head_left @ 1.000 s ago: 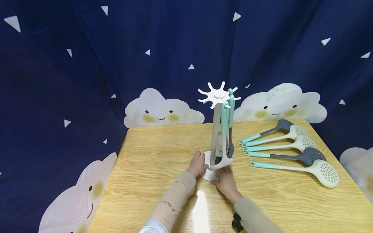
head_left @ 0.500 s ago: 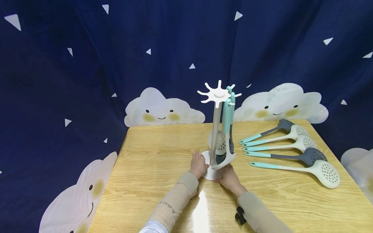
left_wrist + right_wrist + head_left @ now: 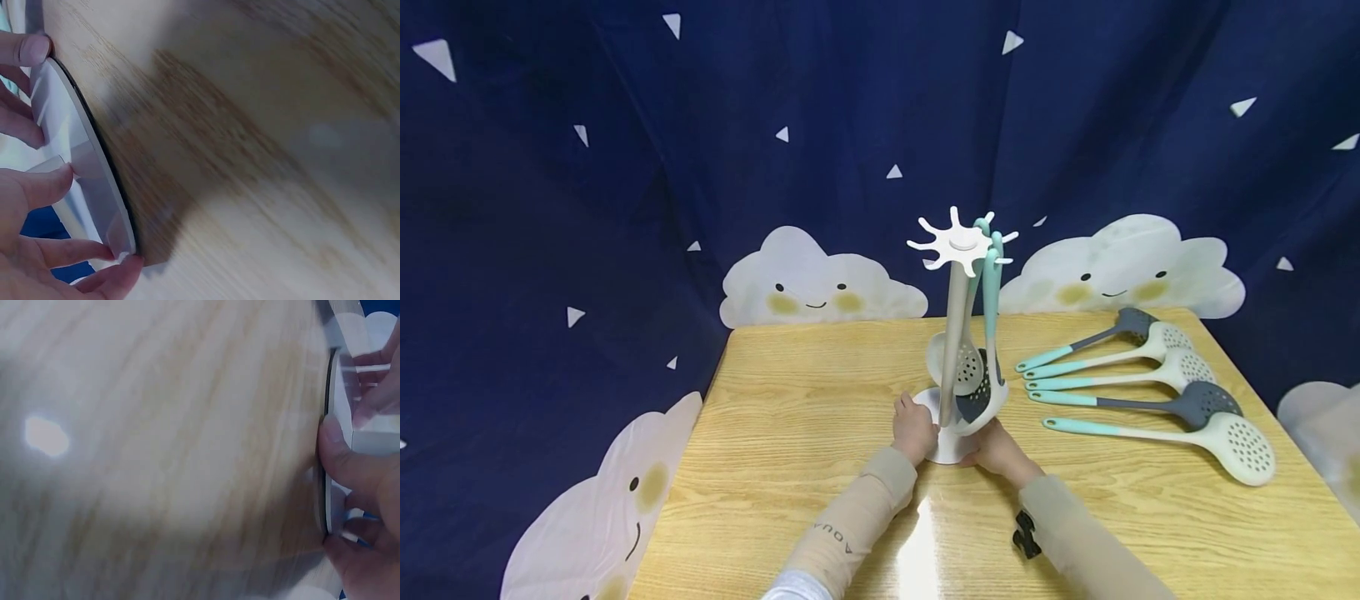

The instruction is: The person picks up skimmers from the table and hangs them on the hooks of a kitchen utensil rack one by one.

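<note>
A white utensil stand (image 3: 957,333) stands upright, a ring of hook arms (image 3: 962,239) at its top. From its right side hang a white ladle (image 3: 992,304), a white perforated spoon (image 3: 967,369) and a dark perforated utensil (image 3: 974,403), all with mint handles. My left hand (image 3: 915,428) grips the left edge of the round base (image 3: 950,452); in the left wrist view its thumb and fingers curl at the rim (image 3: 87,137). At the front right, my right hand (image 3: 1000,452) holds the same base, its thumb along the edge in the right wrist view. The ladle partly covers the base.
On the table's right lie several perforated skimmers with mint handles, among them a white skimmer (image 3: 1240,446) in front and a dark skimmer (image 3: 1206,404) behind it. A dark blue curtain (image 3: 850,100) with clouds and triangles hangs beyond the wooden table (image 3: 805,400).
The stand has turned: the ladle in front has swung right, while the white perforated spoon behind has swung left. My right hand has shifted slightly right, the left slightly right too.
</note>
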Demonstrator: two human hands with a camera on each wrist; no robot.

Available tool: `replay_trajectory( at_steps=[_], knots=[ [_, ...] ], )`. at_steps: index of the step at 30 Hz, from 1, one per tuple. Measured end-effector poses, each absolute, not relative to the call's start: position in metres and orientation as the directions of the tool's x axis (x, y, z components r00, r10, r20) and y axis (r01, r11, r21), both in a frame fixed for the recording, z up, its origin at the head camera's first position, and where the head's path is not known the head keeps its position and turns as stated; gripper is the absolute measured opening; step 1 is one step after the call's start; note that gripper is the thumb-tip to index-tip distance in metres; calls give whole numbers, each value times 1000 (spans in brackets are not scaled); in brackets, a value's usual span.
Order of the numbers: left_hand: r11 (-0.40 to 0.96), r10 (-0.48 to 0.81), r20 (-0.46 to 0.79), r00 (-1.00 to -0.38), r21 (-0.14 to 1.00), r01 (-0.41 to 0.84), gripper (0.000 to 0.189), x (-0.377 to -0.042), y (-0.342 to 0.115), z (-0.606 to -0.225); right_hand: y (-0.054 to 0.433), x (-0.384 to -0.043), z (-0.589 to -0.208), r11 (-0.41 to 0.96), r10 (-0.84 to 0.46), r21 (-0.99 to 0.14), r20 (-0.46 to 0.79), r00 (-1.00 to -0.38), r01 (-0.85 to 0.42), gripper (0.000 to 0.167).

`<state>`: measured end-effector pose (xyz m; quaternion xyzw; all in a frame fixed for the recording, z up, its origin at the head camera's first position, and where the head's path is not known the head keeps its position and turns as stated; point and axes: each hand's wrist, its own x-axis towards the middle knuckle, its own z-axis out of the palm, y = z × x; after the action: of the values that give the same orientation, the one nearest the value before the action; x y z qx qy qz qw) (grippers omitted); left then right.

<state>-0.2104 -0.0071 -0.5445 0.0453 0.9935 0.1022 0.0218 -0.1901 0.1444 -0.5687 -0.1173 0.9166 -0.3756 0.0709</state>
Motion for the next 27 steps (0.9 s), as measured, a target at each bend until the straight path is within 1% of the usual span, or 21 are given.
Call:
replay_trajectory(
  at_steps=[4,6,9,12,16,21,27],
  knots=[
    [977,74,-40,-996,202,64,32,-207,-5,-542,149,-195,-570,661,-277,-741,-97,-956,-116,100],
    [978,66,-47,-997,202,55,32,-206,-4,-542,152,-197,-570,669,-285,-735,-113,-952,-113,100],
    [981,56,-50,-997,191,46,31,-204,-2,-542,155,-200,-568,670,-319,-729,-114,-941,-139,99],
    [988,60,-55,-997,147,51,32,-202,-1,-539,158,-204,-566,668,-346,-729,-128,-929,-149,98],
    [994,68,-55,-996,93,63,34,-200,1,-537,162,-209,-564,672,-367,-724,-141,-919,-157,92],
    [994,55,-60,-997,100,49,34,-199,1,-536,165,-213,-563,666,-383,-728,-149,-912,-161,88],
    [991,46,-60,-997,129,38,34,-199,2,-538,164,-213,-565,652,-378,-745,-152,-913,-145,87]
  ],
)
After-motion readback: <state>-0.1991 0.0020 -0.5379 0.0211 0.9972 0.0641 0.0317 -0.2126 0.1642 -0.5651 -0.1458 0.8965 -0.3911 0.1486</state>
